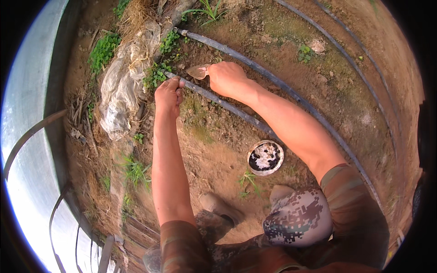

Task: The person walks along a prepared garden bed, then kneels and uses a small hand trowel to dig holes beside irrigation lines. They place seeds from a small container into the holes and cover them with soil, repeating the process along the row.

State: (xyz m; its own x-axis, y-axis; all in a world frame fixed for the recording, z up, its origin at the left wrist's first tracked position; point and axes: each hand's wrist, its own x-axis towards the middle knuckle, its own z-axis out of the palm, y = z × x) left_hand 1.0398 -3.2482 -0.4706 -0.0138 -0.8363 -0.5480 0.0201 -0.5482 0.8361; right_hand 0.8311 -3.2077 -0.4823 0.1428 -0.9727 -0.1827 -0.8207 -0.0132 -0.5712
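Note:
My right hand point(227, 79) is closed around the handle end of a small trowel point(198, 72). The trowel's pointed, soil-stained blade lies over the dirt between two dark irrigation hoses. My left hand point(168, 94) has its fingers curled together beside the end of the nearer hose point(222, 105), close to some green weeds point(154, 75). Whether anything sits between those fingers is hidden. Nearer my feet, a round whitish bowl point(251, 169) rests on the soil with dark, round pieces scattered inside.
A farther hose point(252, 63) runs across the ground, with thinner hoses point(327, 36) beyond. Crumpled plastic sheeting point(119, 88) and straw point(136, 15) lie to the left. Past them stands a translucent film wall point(30, 85) with curved supports. My boot point(218, 206) is below.

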